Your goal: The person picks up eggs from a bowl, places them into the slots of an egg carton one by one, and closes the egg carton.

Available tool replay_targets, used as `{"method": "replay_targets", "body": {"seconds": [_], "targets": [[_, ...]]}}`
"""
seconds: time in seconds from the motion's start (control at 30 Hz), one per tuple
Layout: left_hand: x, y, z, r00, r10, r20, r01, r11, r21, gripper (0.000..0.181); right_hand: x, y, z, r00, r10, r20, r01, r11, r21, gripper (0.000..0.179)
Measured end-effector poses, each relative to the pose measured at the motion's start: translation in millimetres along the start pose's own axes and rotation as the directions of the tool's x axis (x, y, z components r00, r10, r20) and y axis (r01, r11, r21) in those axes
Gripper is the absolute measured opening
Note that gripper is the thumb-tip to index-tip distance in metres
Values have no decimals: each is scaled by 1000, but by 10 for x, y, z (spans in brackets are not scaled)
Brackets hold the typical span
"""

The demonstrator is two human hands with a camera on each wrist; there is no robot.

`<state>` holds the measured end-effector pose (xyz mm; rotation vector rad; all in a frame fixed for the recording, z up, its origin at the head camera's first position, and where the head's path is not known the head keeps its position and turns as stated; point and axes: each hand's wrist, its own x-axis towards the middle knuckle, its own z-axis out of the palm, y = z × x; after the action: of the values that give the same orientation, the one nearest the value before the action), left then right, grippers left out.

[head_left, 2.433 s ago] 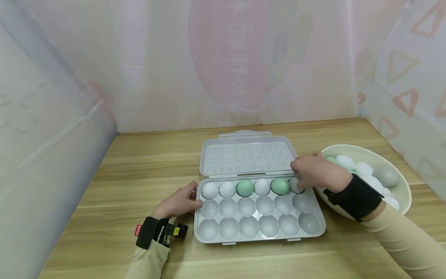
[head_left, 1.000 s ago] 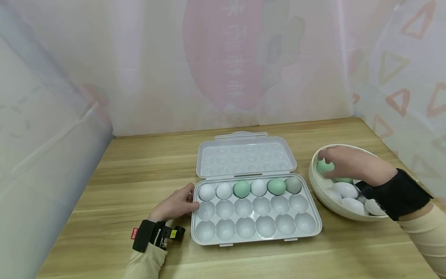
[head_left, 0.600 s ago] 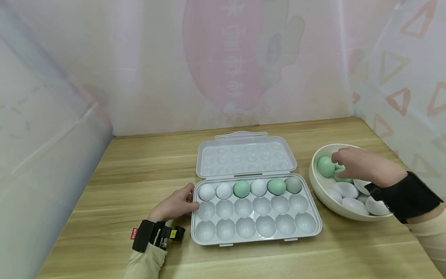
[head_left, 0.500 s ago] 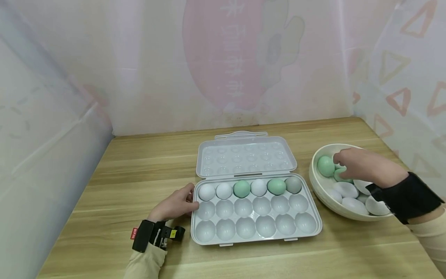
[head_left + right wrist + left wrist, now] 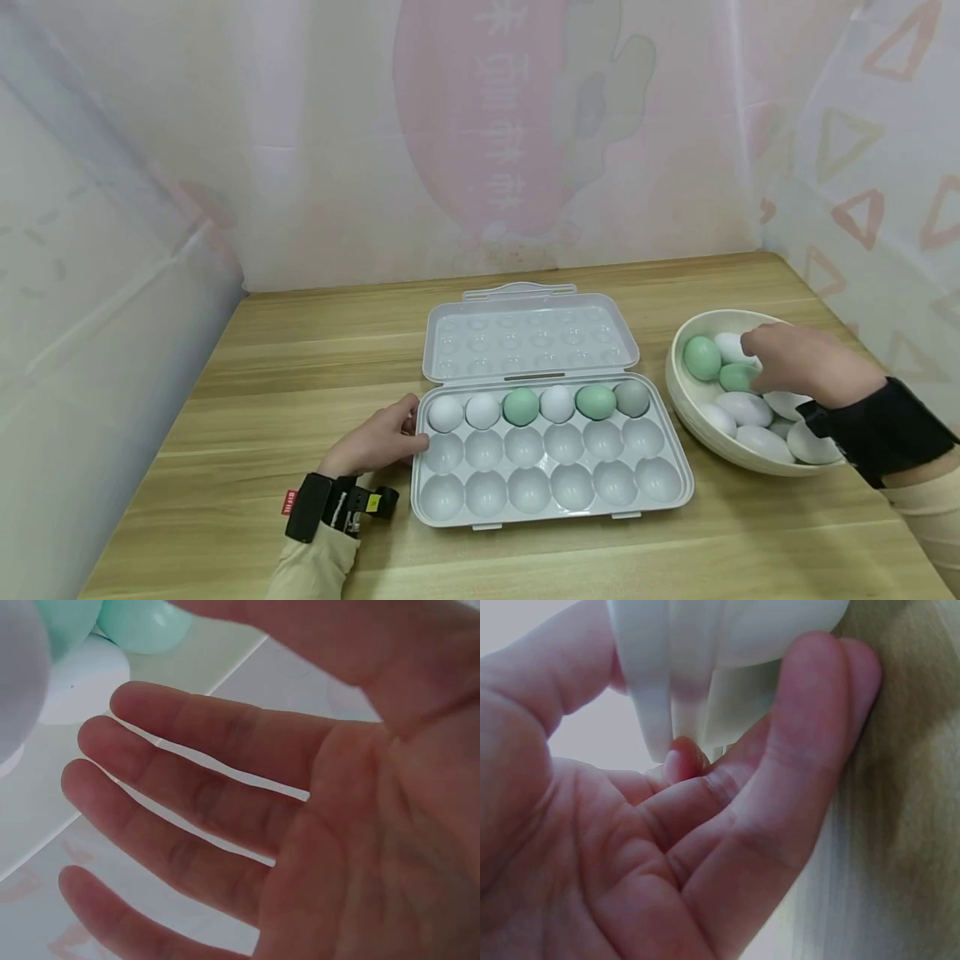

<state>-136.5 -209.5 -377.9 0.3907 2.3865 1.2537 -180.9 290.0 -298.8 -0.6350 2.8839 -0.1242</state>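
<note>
My left hand (image 5: 375, 435) holds the left edge of a pale plastic egg tray (image 5: 551, 500), thumb on the rim. The left wrist view shows its fingers curled at the tray wall (image 5: 694, 645). In the tray's back row sit white, green and grey eggs, including a green egg (image 5: 521, 407) and a grey egg (image 5: 632, 398). My right hand (image 5: 813, 362) hovers over the right part of a cream bowl (image 5: 686, 417) of eggs. Its fingers (image 5: 225, 739) are nearly straight with nothing between them, beside green and white eggs in the right wrist view.
The tray's lid (image 5: 528, 337) lies open behind it, hinged to its back edge. Inside the bowl, a green egg (image 5: 702, 358) rests by the left wall, with several white eggs nearer the front. Printed curtains enclose the wooden table (image 5: 315, 350) at the back and sides.
My right hand has left the grey egg in the tray's back row and gone right to the bowl, then drifted further right over it. The left hand keeps its hold.
</note>
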Motion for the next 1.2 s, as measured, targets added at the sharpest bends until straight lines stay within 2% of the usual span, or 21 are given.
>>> {"method": "replay_targets", "body": {"seconds": [0.33,0.57,0.87,1.2], "targets": [[2,-5,3,1000,0,2,0,1000,-8,24,-75,49,8,989,133,62,-132,991,-15,22],[0,3,2,1000,-8,2,8,1000,-10,25,-71,49,-29,976,190,102,-187,982,-39,20],[-1,29,-2,1000,-22,-14,22,999,30,26,-39,63,-32,961,219,167,-212,976,-57,19],[-4,21,0,1000,-14,-6,14,1000,15,25,-59,19,-54,964,200,173,-190,979,-74,17]]}}
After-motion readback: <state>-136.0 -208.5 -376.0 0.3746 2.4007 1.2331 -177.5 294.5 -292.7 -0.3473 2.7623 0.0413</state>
